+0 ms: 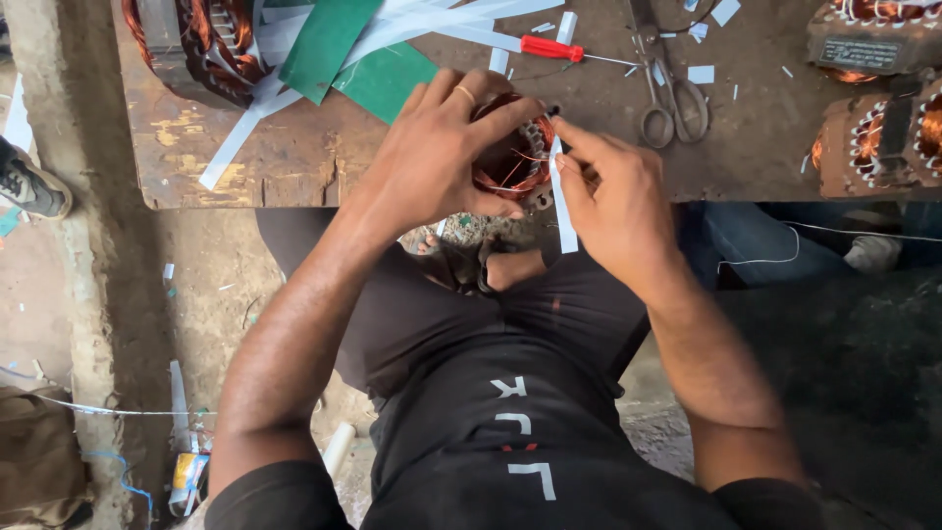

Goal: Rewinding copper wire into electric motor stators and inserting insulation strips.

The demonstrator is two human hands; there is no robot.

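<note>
At the far left of the wooden bench sits a motor winding of copper wire, with white strips and green sheets spread beside it. Near the bench's front edge, the left hand wraps over a small round motor core wound with copper wire, fingers curled closed around its top and side, thumb underneath; a ring shows on one finger. Just right of the core, the right hand pinches a narrow white strip between thumb and fingertips, the strip standing upright with its top end touching the core. Behind the hands lie a red-handled screwdriver and a pair of scissors. At the far right rest two more copper-wound motor parts.
</note>
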